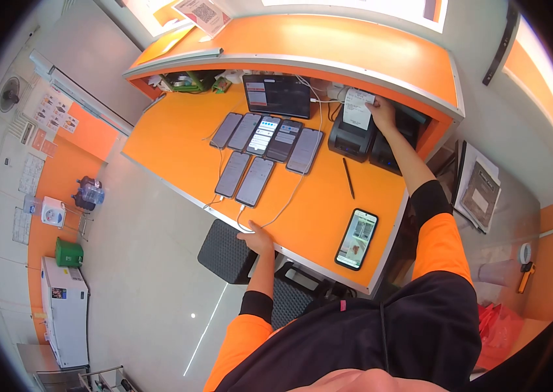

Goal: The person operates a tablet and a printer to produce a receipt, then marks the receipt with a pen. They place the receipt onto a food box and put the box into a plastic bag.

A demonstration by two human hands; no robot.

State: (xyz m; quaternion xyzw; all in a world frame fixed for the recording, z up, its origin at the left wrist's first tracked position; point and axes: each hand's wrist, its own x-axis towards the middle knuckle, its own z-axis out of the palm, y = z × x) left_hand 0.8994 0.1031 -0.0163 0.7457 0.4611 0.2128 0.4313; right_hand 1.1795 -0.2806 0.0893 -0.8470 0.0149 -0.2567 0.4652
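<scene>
Orange bench [172, 137] in a small orange-and-grey kiosk, seen from above, with a person standing at its near edge.

Right hand [381, 112] reaches to the far side, its grip pinched on the edge of a white receipt [357, 108] that stands up out of a black printer [349, 138] under the raised counter. Left hand [257, 239] lies flat on the bench's near rim, grip released and holding nothing, just beside a white cable. Seven phones [263, 134] lie in two rows at mid-bench, in front of a propped tablet [278, 95]. A black pen [349, 178] lies below the printer. A lit phone [356, 239] lies apart near the right corner. A dark stool [226, 251] stands below the left hand.
</scene>
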